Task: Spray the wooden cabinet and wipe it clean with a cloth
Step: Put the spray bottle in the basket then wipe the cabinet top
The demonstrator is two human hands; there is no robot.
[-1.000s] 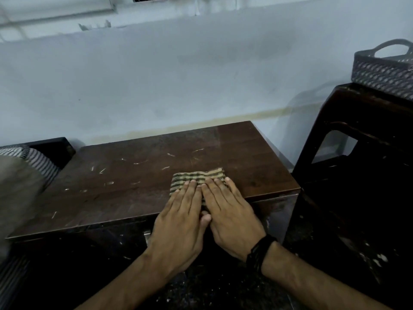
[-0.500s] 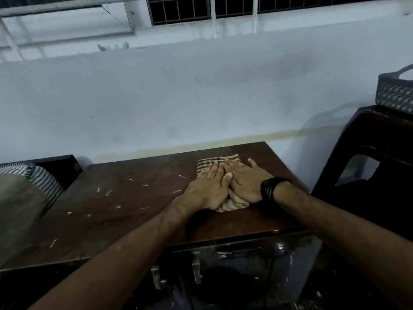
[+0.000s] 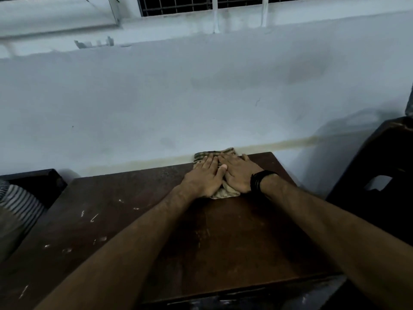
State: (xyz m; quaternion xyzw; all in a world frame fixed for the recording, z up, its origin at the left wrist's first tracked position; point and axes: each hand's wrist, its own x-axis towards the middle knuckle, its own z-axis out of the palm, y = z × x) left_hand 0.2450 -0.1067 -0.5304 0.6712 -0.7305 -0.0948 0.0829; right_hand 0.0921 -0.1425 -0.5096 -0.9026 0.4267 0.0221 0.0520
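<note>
Cloth [image 3: 225,191] at cabinet [image 3: 138,222] far edge by wall [image 3: 178,104]; left hand [image 3: 204,179], right hand [image 3: 239,173] flat, pressing it

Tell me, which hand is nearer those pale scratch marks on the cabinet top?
Left. The left hand presses the cloth on the scratch marks' side; the right hand lies beyond it.

Most of the cloth [image 3: 225,193] lies hidden under both flat hands — the dark chair [image 3: 380,175] and striped fabric [image 3: 17,204] run off the edges.
</note>
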